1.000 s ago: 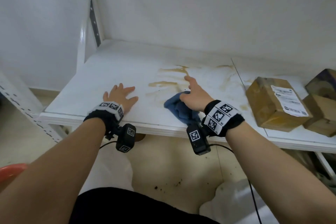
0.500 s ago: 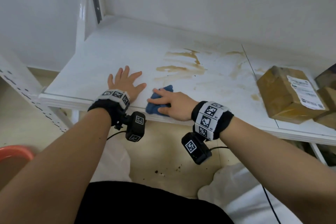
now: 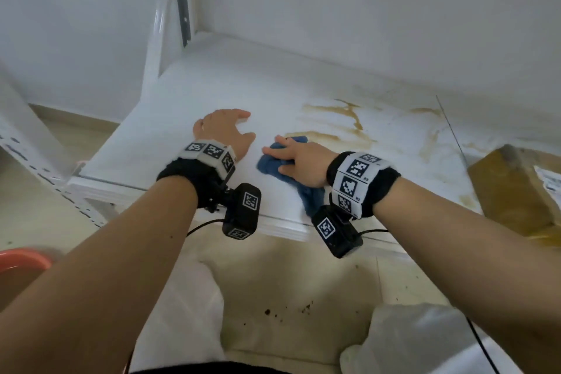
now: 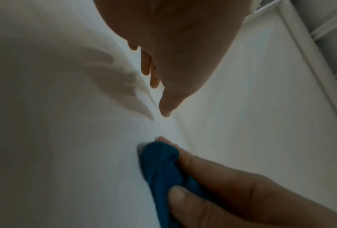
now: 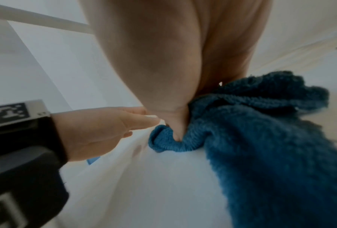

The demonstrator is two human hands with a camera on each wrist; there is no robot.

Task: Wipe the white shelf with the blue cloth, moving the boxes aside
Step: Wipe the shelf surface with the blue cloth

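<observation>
My left hand (image 3: 224,130) lies flat on the white shelf (image 3: 212,82), fingers straight and spread, holding nothing. Just to its right, my right hand (image 3: 299,158) presses the crumpled blue cloth (image 3: 268,165) against the shelf near the front edge. In the left wrist view the thumb and fingers of my right hand (image 4: 222,185) curl round the cloth (image 4: 159,163). The right wrist view shows the cloth (image 5: 261,131) bunched under the palm, with my left hand (image 5: 97,128) beside it. Brown stains (image 3: 343,118) streak the shelf behind the cloth. A cardboard box (image 3: 513,188) sits at the right.
A white upright post (image 3: 158,24) stands at the shelf's back left corner, with the wall behind. A red-orange basin (image 3: 21,261) is on the floor at the lower left. White bags (image 3: 179,297) and dark crumbs (image 3: 303,308) lie on the floor below the shelf.
My right hand has dragged the cloth left and toward the front edge, away from the stains, ending close to my left hand. The left hand stays flat on the shelf.
</observation>
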